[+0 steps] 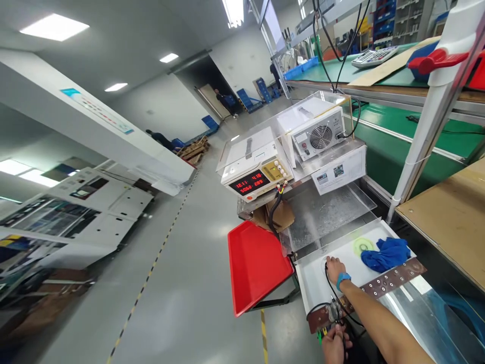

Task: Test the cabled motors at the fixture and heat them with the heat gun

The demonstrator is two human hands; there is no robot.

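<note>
Left hand (335, 345) — at cable (344, 346); right (335, 271) — over tray (308, 283)

Ceiling panels (55, 27) at upper left give bright, white light; the floor (189, 283) shows soft glare mid-frame (the doorway (199, 73) beyond is dark), while the lower-left corner blurs and wide-angle distortion stretches the edges.

Right hand (335, 271), blue wristband (343, 278), in white tray (359, 273); left hand (335, 345) near, at black cable (332, 289) by left end of brown strip (390, 278). Blue cloth (386, 255), tray's right. Far: power supply (250, 168), 2 rows red digits (250, 184). Red bin (257, 263) left.
</note>
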